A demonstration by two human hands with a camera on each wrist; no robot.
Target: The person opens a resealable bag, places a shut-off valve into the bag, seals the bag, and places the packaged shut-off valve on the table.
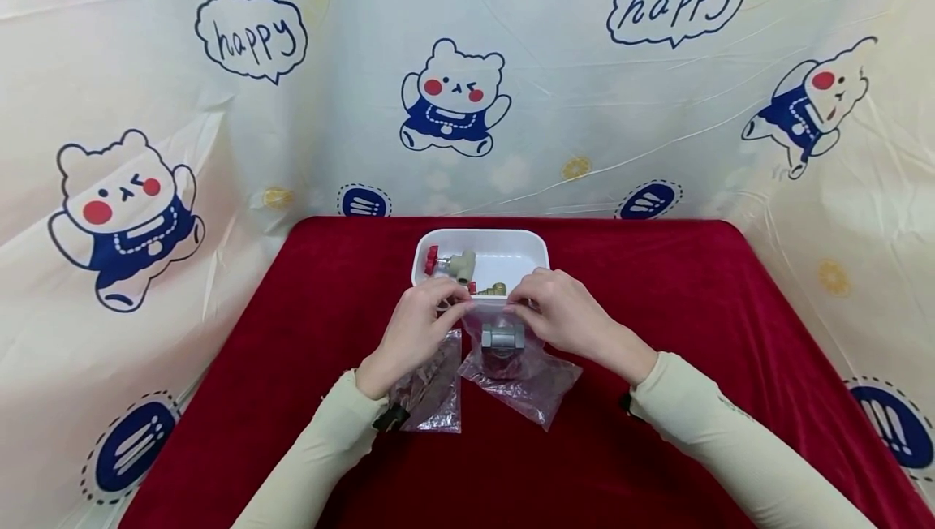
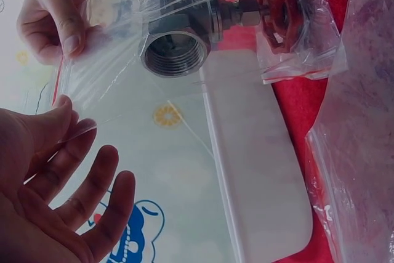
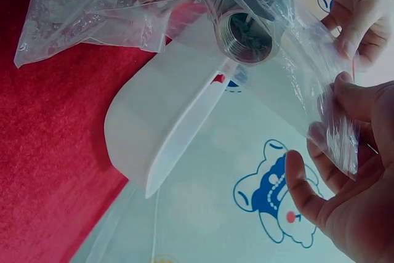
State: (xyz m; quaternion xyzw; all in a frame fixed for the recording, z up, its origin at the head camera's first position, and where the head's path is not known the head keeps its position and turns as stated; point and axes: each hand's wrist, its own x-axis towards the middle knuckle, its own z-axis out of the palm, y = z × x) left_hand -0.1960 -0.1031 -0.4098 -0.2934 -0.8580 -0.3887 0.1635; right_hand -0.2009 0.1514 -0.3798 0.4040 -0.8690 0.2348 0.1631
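A clear zip bag (image 2: 111,84) with a red strip along its mouth is stretched between my two hands. My left hand (image 1: 420,320) pinches one end of the mouth between thumb and forefinger, its other fingers spread loosely (image 2: 109,207). At the other end, my right hand (image 1: 566,314) pinches the bag's edge with its thumb and fingers. Inside the bag is a grey metal valve (image 1: 502,338) with a hexagonal threaded opening (image 3: 246,38). Its red handwheel (image 2: 280,10) shows through the plastic in the left wrist view.
Just beyond the hands, a white tray (image 1: 536,243) holds a beige valve (image 1: 462,264) with a red wheel and a brass fitting (image 1: 498,290). Another clear bag (image 1: 441,399) lies on the red cloth (image 1: 643,432) by the left forearm. A printed curtain (image 1: 555,107) hangs behind.
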